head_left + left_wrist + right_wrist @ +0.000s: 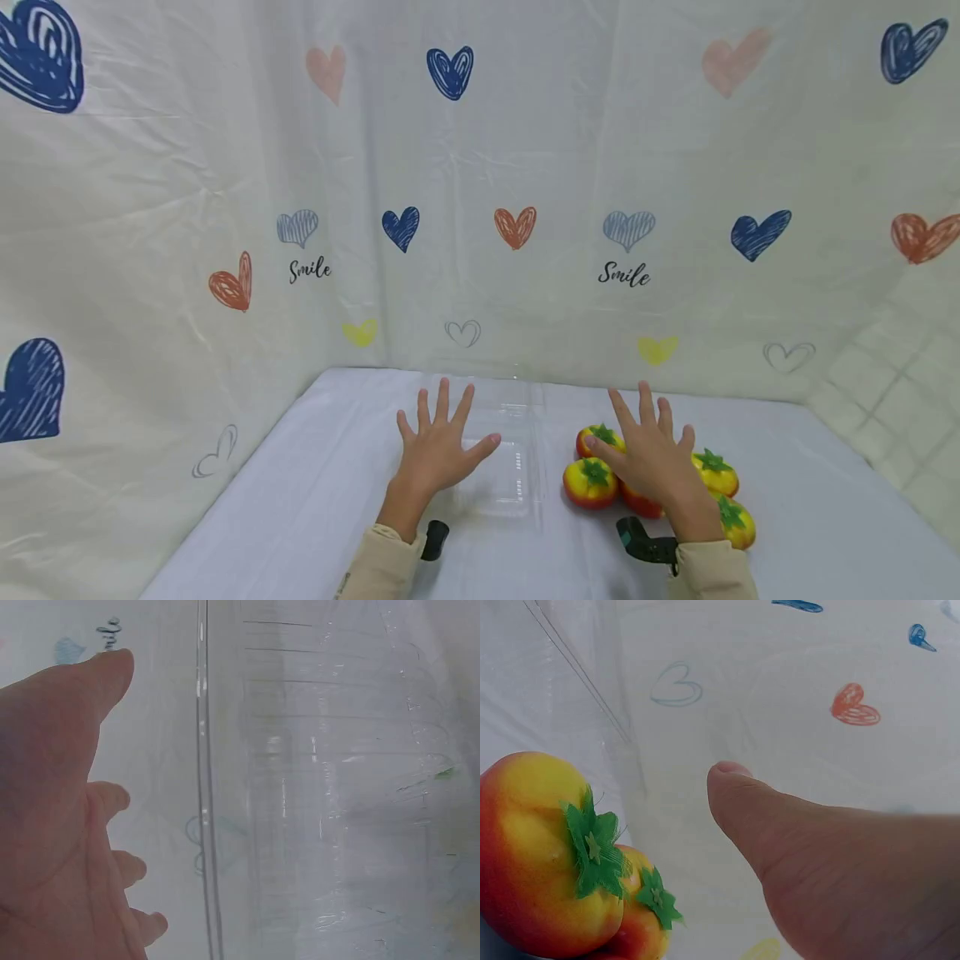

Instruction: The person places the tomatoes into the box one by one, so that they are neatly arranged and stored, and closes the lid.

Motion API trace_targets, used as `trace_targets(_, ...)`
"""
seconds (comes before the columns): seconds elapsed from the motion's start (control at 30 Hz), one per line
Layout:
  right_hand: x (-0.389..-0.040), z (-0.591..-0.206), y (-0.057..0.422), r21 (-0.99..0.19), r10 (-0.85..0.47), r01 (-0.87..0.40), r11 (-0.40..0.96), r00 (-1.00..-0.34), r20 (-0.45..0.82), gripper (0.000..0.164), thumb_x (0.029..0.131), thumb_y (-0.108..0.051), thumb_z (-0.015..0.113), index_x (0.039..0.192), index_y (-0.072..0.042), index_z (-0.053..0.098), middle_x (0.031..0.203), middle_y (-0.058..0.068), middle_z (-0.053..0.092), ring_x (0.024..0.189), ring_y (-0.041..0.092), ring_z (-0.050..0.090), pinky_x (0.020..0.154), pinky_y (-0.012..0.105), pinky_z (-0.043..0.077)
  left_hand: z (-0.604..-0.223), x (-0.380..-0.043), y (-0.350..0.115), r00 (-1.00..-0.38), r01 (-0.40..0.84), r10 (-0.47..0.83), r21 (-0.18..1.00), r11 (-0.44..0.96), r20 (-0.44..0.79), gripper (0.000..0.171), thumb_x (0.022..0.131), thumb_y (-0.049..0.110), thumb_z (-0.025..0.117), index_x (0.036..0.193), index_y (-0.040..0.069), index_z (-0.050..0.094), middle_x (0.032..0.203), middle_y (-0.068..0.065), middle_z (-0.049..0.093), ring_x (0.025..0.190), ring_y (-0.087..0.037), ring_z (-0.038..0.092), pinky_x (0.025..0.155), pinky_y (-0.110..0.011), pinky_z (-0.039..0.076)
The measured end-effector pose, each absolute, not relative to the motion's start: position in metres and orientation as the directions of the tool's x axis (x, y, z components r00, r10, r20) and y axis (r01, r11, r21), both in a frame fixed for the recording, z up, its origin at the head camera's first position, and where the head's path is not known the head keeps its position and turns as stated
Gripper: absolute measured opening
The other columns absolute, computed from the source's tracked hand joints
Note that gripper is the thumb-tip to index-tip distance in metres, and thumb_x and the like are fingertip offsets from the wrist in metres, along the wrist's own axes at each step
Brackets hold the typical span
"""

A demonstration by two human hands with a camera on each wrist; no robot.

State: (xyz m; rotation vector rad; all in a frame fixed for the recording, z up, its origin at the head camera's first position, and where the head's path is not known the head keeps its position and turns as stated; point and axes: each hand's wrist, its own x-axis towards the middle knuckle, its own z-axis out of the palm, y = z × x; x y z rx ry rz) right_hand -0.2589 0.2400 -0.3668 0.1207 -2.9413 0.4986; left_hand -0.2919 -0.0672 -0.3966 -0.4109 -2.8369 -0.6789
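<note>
My left hand [437,450] is spread with straight fingers above a clear plastic box [534,508], holding nothing. In the left wrist view the box's clear rim [204,772] runs beside the fingers. To the right, my right hand [656,458] also has its fingers spread and grips nothing. It hovers over several imitation persimmons [591,483], yellow and red with green leafy tops, and partly hides some of them. The right wrist view shows one persimmon [532,855] large at the left, apart from the thumb [757,817].
A white cloth covers the table [315,467]. Behind it and at the left hangs a white curtain [555,150] printed with hearts and "Smile". A raised clear panel of the box reaches toward the table's back edge. Dark wrist devices [645,543] sit at both sleeves.
</note>
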Motion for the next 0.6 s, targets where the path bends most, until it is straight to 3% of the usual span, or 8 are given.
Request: trace_targets(0.6, -0.261, -0.361, 0.255, -0.404, -0.049, -0.111, 0.908, -0.986, 0.160, 0.098, 0.101, -0.055, 0.067, 0.169, -0.002, 0.020, 0.169, 0.040, -0.007, 0.149, 0.070, -0.001, 0.106, 0.092, -0.001, -0.387, -0.275, -0.097, -0.942, 0.320, 0.186, 0.580, 0.749, 0.278, 0.099, 0.098, 0.067, 0.064, 0.174, 0.023, 0.019, 0.178, -0.015, 0.013, 0.161, -0.051, 0.005, 0.119, -0.081, 0.004)
